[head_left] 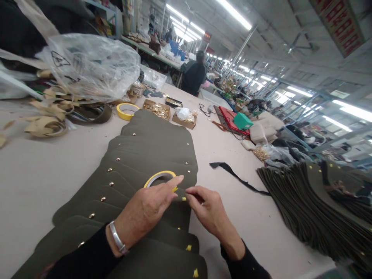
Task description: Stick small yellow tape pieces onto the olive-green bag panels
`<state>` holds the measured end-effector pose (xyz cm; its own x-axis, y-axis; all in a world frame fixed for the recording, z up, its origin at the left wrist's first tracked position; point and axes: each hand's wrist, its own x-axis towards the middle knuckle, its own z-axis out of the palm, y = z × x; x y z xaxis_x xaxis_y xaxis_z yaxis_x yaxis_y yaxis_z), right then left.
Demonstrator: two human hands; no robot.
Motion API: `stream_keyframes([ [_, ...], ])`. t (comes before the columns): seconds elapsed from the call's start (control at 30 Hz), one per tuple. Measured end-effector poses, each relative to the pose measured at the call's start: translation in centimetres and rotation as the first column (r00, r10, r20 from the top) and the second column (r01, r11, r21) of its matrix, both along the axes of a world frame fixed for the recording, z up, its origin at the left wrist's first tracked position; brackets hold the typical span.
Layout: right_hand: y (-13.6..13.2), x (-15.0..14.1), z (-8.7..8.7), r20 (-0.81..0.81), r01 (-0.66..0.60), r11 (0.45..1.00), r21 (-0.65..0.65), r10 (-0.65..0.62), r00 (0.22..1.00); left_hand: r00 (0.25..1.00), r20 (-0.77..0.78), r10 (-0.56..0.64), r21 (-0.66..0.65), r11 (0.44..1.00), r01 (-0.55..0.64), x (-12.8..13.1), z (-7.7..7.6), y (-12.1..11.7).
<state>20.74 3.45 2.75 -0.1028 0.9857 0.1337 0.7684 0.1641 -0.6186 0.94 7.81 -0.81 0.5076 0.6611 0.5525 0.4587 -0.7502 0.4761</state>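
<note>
Above panels point(157, 135) staggered, seemingly to expose studs point(111, 184), left hand point(145, 205) grips tape point(164, 172); right hand point(210, 207) pinches, contents unclear.

In my head feed, left hand point(145, 207) gripping a yellow tape roll point(166, 173), right hand point(207, 203) just beside, studded olive panels point(154, 135) beneath

Both sleeves point(88, 250) are black, the bracelet point(116, 235) silver.

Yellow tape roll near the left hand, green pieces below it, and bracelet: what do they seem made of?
Tape roll: perhaps paper or plastic; smooth yellow edge, greyish inside. Green pieces: probably cloth or coated fabric; dull surface, no gloss. Bracelet: apparently metal; silvery shine.
</note>
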Motion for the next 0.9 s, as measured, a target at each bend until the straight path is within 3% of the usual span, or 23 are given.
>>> stream_keyframes([
  [0.07,0.0,-0.2,0.0,-0.108,-0.028,0.987,0.157,0.045,0.993,1.000,-0.016,0.001,-0.018,1.000,-0.001,0.2,0.0,-0.3],
  [0.13,0.1,-0.5,0.0,-0.106,-0.127,0.961,0.246,0.157,0.982,1.000,-0.024,0.012,-0.041,0.999,-0.013,0.3,0.0,-0.7],
  [0.27,0.2,-1.0,0.1,0.021,-0.267,0.908,0.323,0.275,0.961,0.998,-0.060,-0.008,-0.045,0.999,0.006,0.5,-0.2,-1.0],
  [0.43,0.1,-1.1,-0.3,0.147,-0.298,0.877,0.375,0.262,0.954,0.995,-0.088,-0.050,-0.051,0.998,0.046,0.6,-0.2,-1.1],
  [0.57,-0.1,-1.2,-0.8,0.176,-0.252,0.870,0.423,0.194,0.965,0.991,-0.094,-0.090,-0.087,0.993,0.082,0.8,0.2,-1.4],
  [0.7,-0.6,-1.7,-1.1,0.192,-0.207,0.861,0.464,0.130,0.973,0.983,-0.176,-0.049,-0.118,0.993,0.028,1.1,0.4,-1.5],
  [0.8,-0.9,-2.3,-1.1,0.060,-0.073,0.896,0.438,0.052,0.997,0.984,-0.179,0.006,-0.066,0.998,-0.018,1.4,0.5,-1.5],
  [0.9,-0.5,-2.2,-1.3,-0.188,0.156,0.958,0.242,-0.111,0.976,0.992,-0.125,0.023,0.066,0.998,-0.015,1.9,0.8,-1.9],
])
